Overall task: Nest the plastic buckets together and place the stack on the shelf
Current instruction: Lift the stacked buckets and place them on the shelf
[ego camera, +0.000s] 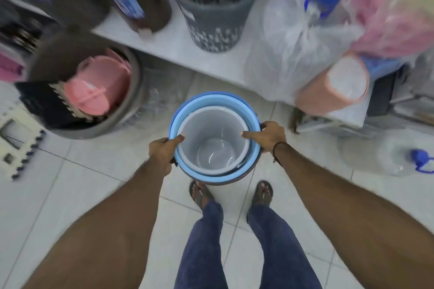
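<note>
A stack of nested plastic buckets (211,110) hangs in front of me above the tiled floor: a light blue outer bucket with a white bucket (211,134) sitting inside it. My left hand (164,150) grips the stack's left rim, thumb hooked over the edge. My right hand (267,136) grips the right rim the same way. The white shelf (169,44) runs across just beyond the stack, low to the floor.
On the shelf stand a grey perforated bin (211,7), dark containers (145,2) and plastic-wrapped goods (293,37). A large grey tub (98,129) holding pink lids sits on the floor at left. A clear water jug (387,155) lies at right. My feet stand below the stack.
</note>
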A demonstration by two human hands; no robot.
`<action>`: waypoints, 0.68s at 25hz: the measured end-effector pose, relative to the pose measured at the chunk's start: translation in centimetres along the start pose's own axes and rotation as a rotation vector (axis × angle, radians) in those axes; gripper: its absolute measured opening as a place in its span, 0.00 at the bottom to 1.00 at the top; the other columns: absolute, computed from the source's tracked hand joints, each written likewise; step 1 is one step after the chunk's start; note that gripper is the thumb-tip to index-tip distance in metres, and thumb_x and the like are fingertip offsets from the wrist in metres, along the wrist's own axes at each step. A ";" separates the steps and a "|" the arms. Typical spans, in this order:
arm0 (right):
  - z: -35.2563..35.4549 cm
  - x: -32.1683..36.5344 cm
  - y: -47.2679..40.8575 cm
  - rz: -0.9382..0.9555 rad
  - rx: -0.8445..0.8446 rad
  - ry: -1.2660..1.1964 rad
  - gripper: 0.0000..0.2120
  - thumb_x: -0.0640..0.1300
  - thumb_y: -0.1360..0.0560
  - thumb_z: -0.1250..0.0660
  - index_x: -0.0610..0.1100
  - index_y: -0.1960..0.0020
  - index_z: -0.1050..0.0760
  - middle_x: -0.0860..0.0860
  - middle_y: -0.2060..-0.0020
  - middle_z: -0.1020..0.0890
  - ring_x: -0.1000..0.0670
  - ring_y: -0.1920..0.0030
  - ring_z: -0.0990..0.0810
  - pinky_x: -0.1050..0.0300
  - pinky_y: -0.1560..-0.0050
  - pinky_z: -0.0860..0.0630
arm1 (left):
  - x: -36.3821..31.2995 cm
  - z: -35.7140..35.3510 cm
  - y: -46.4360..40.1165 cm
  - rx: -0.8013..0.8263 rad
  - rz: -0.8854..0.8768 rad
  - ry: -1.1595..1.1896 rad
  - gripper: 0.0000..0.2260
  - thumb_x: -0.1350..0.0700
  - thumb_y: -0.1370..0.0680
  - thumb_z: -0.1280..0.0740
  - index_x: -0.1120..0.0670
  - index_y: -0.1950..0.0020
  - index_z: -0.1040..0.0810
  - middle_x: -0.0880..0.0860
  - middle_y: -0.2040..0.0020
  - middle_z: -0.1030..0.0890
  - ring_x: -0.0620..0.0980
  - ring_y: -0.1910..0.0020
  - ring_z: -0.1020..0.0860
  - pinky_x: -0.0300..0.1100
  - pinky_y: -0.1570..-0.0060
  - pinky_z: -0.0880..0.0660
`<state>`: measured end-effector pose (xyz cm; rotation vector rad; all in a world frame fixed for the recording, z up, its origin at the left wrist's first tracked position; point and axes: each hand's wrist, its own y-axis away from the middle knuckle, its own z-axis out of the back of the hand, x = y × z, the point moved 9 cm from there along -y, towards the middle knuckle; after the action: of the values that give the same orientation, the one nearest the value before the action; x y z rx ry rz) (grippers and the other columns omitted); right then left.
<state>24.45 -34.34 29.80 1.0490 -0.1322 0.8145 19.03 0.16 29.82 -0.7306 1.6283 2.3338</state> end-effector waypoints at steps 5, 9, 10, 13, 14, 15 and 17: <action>2.4 17.9 9.0 0.167 0.013 -0.028 0.31 0.62 0.53 0.20 0.43 0.58 0.19 0.46 0.63 0.14 0.46 0.69 0.14 0.45 0.71 0.15 | -14.1 11.1 7.6 -0.103 -0.121 0.176 0.11 0.58 0.31 0.21 0.60 0.59 0.22 0.54 0.76 0.19 0.51 0.84 0.24 0.35 0.87 0.32; 6.9 30.8 13.7 0.343 -0.077 -0.054 0.35 0.61 0.50 0.19 0.38 0.53 0.20 0.42 0.57 0.14 0.44 0.64 0.14 0.44 0.69 0.15 | -26.5 16.9 12.1 -0.135 -0.328 0.207 0.20 0.55 0.34 0.19 0.63 0.48 0.19 0.61 0.58 0.17 0.56 0.66 0.20 0.48 0.70 0.22; 8.7 33.6 14.6 0.394 -0.124 -0.031 0.39 0.63 0.49 0.19 0.36 0.50 0.20 0.41 0.55 0.15 0.43 0.61 0.15 0.46 0.67 0.15 | -29.6 17.4 13.0 -0.131 -0.383 0.216 0.18 0.56 0.34 0.19 0.62 0.50 0.20 0.61 0.57 0.17 0.57 0.64 0.19 0.51 0.68 0.20; 14.8 40.9 17.4 0.523 -0.262 0.022 0.42 0.68 0.47 0.22 0.37 0.47 0.20 0.44 0.56 0.16 0.44 0.61 0.17 0.53 0.69 0.19 | -38.8 17.7 17.0 -0.063 -0.519 0.211 0.13 0.56 0.31 0.21 0.60 0.57 0.22 0.60 0.67 0.17 0.53 0.75 0.19 0.51 0.75 0.18; 16.9 42.9 17.8 0.551 -0.285 -0.005 0.41 0.67 0.49 0.22 0.37 0.49 0.19 0.43 0.57 0.16 0.44 0.61 0.16 0.51 0.68 0.17 | -41.7 17.4 18.3 -0.052 -0.557 0.180 0.15 0.54 0.32 0.21 0.61 0.53 0.20 0.59 0.65 0.17 0.52 0.76 0.19 0.48 0.76 0.19; 19.0 44.9 18.2 0.565 -0.298 -0.039 0.41 0.66 0.50 0.22 0.37 0.50 0.19 0.43 0.58 0.15 0.43 0.62 0.15 0.47 0.66 0.16 | -44.7 17.0 19.5 -0.050 -0.598 0.164 0.19 0.53 0.33 0.21 0.61 0.48 0.20 0.60 0.62 0.16 0.52 0.74 0.19 0.47 0.75 0.19; 23.0 47.7 18.1 0.575 -0.324 -0.114 0.41 0.63 0.53 0.21 0.36 0.51 0.19 0.42 0.60 0.14 0.43 0.65 0.14 0.41 0.68 0.15 | -50.0 15.8 21.0 -0.067 -0.673 0.156 0.20 0.52 0.35 0.21 0.59 0.49 0.22 0.58 0.64 0.19 0.52 0.78 0.21 0.44 0.79 0.22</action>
<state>52.59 -23.20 76.82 0.7511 -0.6643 1.2014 48.33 12.51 76.50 -1.2660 1.1087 1.8763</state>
